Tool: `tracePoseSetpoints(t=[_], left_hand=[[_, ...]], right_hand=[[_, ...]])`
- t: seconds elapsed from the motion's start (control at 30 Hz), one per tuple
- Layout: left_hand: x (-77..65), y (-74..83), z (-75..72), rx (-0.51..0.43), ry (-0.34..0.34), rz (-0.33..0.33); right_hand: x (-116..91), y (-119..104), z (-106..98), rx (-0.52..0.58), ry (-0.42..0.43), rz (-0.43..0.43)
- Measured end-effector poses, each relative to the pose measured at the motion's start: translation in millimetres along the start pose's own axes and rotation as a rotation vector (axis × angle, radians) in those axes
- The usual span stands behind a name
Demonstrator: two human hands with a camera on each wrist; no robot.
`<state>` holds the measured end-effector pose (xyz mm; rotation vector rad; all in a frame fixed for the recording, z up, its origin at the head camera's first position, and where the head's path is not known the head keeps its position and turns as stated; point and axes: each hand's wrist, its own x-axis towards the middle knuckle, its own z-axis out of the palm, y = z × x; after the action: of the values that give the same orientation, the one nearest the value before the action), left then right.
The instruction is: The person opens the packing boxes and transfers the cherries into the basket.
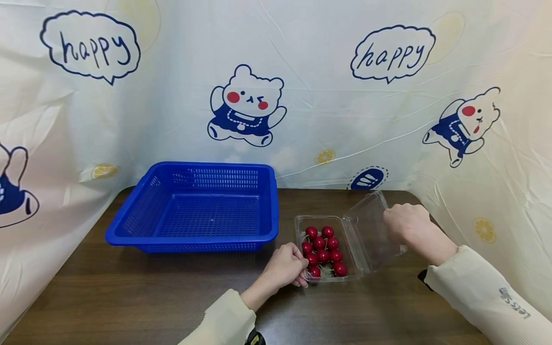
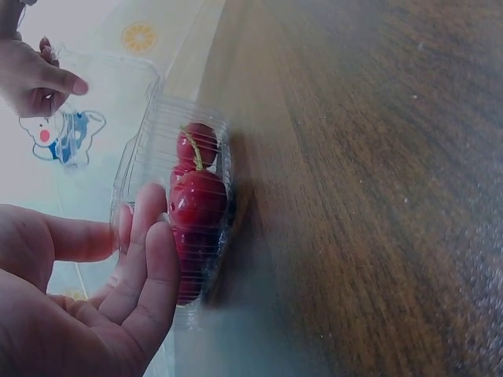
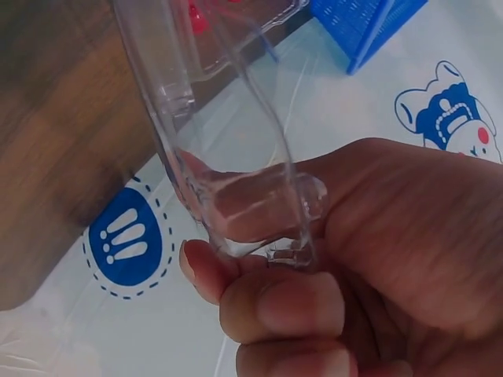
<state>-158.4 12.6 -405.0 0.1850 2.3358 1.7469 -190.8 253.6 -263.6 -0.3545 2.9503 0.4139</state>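
Observation:
A clear plastic clamshell box (image 1: 298, 227) stands on the table with its hinged lid (image 1: 366, 235) raised on the right side. Several red cherries (image 1: 319, 243), some with green stems, lie in its base. My left hand (image 1: 284, 266) pinches the rim at the near left corner; in the left wrist view its thumb is at the rim and the fingers (image 2: 161, 263) lie along the ribbed outer wall. With curled fingers and thumb my right hand (image 1: 407, 223) grips the free edge of the lid, seen close up in the right wrist view around the lid's tab (image 3: 287, 253).
A blue plastic basket (image 1: 191, 240) with slotted walls stands left of the box, toward the back of the brown wooden table (image 1: 142, 297). Behind and at both sides hangs a pale printed curtain (image 1: 315, 120) with bears and lettering.

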Motion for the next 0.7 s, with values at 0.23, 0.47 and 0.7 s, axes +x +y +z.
tracePoseSetpoints(t=[0.23,0.47,0.7], left_hand=[[-0.4,0.0,0.5,0.006,0.002,0.0],[-0.6,0.3,0.5,0.009,0.003,-0.001],[0.5,-0.6,0.9,0.007,-0.007,-0.016]], right_hand=[[4,11,9,-0.001,-0.038,0.006],[8,24,18,0.019,-0.105,0.005],[10,32,28,0.049,-0.171,0.024]])
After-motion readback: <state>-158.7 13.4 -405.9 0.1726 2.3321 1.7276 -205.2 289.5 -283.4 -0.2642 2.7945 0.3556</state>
